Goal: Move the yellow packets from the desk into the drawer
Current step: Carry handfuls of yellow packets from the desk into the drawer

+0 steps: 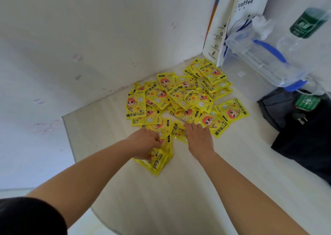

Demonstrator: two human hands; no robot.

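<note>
A pale wooden desk (179, 199) fills the lower and middle frame, meeting white walls at a corner in the upper centre. A dark bag (304, 145) lies along the right edge. Above it, in the upper right, a clear plastic container with a blue handle (259, 61) leans beside a white paper bag printed "coffee" (232, 20) and a clear bottle with a green label (304, 25).

The yellow packets (180, 98) lie in a loose, overlapping heap on the desk at the centre, spreading toward the corner.

Both bare forearms reach in from the bottom. The left hand (144, 143), just below centre, curls its fingers round a small bundle of packets (158, 161) at the heap's near edge. The right hand (199, 139) lies palm down beside it, fingers stretched out and touching packets, gripping nothing. A small green tag (307, 102) and a plug (300, 119) sit on the dark bag.
</note>
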